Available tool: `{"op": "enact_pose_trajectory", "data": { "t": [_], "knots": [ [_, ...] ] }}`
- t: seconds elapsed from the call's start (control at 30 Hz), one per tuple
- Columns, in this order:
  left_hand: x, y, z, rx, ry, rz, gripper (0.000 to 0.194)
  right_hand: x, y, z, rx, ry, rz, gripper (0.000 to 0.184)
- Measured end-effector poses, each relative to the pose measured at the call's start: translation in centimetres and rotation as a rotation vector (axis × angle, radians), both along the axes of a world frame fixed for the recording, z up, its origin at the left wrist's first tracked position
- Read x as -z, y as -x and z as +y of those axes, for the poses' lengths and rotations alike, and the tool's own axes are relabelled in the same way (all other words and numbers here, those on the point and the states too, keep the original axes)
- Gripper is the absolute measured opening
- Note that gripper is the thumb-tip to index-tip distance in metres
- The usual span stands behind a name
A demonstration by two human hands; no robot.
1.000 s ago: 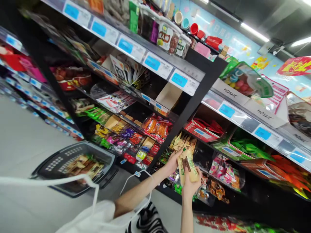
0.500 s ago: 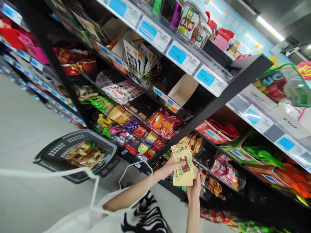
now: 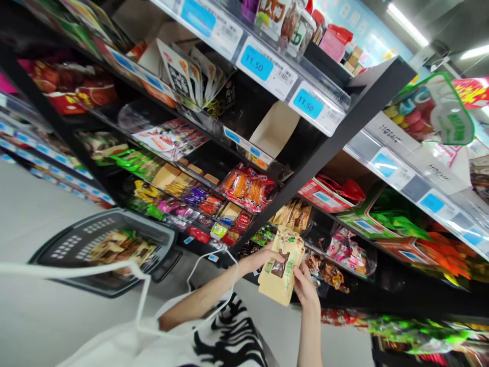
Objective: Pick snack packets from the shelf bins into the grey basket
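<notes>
A small stack of beige snack pouches (image 3: 279, 290), printed with green characters and a brown picture, is held between both hands in front of the lower shelves. My left hand (image 3: 262, 258) grips its left side, with the thumb lying across the front. The right edge is held by my right hand (image 3: 306, 286), its fingers bent against the pouches. How many pouches are stacked cannot be made out. Just behind them, similar beige pouches (image 3: 293, 214) fill a shelf bin.
On the floor to the left stands a dark grey shopping basket (image 3: 63, 239) with beige packs (image 3: 120, 247) inside. Black shelving (image 3: 301, 168) with bagged snacks and price tags spans the front. White cords (image 3: 143, 295) hang across the lower left.
The pouches, fanned out before, are now gathered into a neater, tilted stack. My right hand has moved from beneath to their right edge. The view has shifted slightly right.
</notes>
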State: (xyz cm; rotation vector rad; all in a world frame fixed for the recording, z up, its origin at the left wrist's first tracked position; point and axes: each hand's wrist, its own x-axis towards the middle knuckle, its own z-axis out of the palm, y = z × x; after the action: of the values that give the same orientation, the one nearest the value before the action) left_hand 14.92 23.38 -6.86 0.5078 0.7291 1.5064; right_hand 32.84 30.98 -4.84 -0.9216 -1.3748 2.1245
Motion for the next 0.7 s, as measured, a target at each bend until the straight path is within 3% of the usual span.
{"op": "enact_pose_trajectory", "data": {
  "t": [0.17,0.3,0.4,0.5,0.6,0.7],
  "knots": [
    [-1.5,1.0,-0.2,-0.080,-0.062,0.131,0.065,1.6,0.1,1.2,-0.050,0.056,-0.010,0.043],
    [-2.3,2.0,-0.5,-0.083,-0.074,0.230,0.064,2.0,1.2,1.8,-0.078,-0.007,-0.016,0.043],
    [-2.3,2.4,-0.5,-0.083,-0.047,0.259,0.056,1.1,2.1,2.1,-0.164,-0.129,-0.086,0.032],
    [-1.8,2.2,-0.2,-0.164,-0.087,0.252,0.055,-0.8,2.8,2.7,-0.192,-0.305,-0.115,0.028],
    [-1.5,2.0,0.1,-0.300,-0.116,0.199,0.051,-2.6,3.3,3.8,-0.096,-0.414,-0.088,0.031],
    [-1.6,2.3,0.1,-0.430,-0.125,0.251,0.051,-3.7,3.9,5.1,0.088,-0.441,-0.033,0.037]
  ]
}}
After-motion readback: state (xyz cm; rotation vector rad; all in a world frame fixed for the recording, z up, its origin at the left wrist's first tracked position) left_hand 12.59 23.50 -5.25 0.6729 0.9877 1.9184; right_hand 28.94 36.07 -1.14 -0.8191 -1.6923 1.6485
